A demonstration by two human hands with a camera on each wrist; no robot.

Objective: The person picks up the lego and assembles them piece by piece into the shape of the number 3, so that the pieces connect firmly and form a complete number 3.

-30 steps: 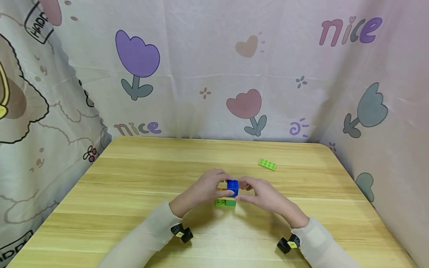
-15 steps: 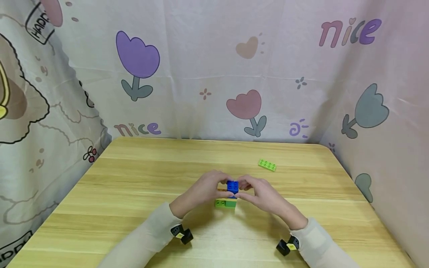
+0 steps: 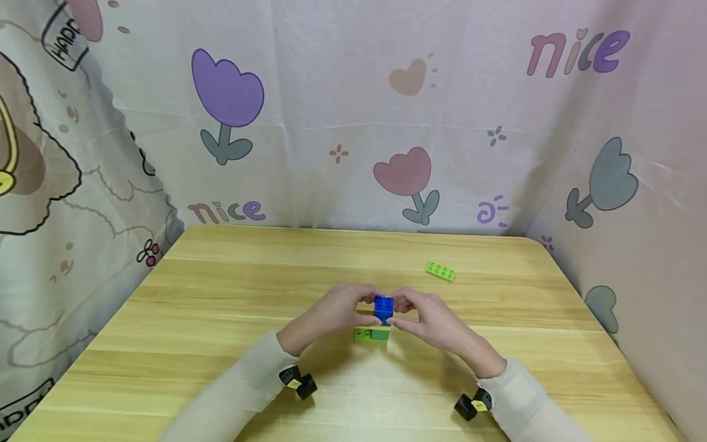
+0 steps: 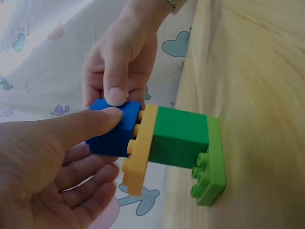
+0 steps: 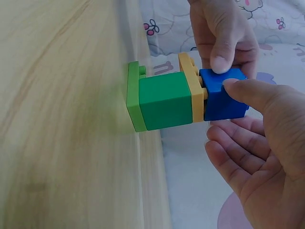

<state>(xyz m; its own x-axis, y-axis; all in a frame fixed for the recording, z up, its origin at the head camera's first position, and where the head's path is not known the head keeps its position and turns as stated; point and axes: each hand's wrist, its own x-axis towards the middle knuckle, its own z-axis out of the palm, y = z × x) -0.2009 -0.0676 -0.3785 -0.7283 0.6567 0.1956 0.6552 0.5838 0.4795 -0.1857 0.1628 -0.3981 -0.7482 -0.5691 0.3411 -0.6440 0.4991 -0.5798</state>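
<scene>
A blue toy building block (image 3: 383,305) tops a small stack in the middle of the table. Beneath it come a yellow plate (image 4: 142,157), a green block (image 4: 178,136) and a light green plate (image 4: 214,167) lying on the table. Yellow studs show in a thin gap under the blue block in both wrist views. My left hand (image 3: 337,310) pinches the blue block, thumb on its near face and fingers behind. From the other side my right hand (image 3: 436,319) pinches the same block, its thumb beside the left thumb. The fingertips behind the block are partly hidden.
Another light green plate (image 3: 440,271) with studs lies farther back on the wooden table (image 3: 248,264), right of the stack. A printed cloth (image 3: 320,92) hangs behind the table and along its sides. Black cameras sit at both wrists.
My left thumb has shifted slightly left on the blue block, and the right thumb has moved up a little beside it. The stack and the loose plate stay in place.
</scene>
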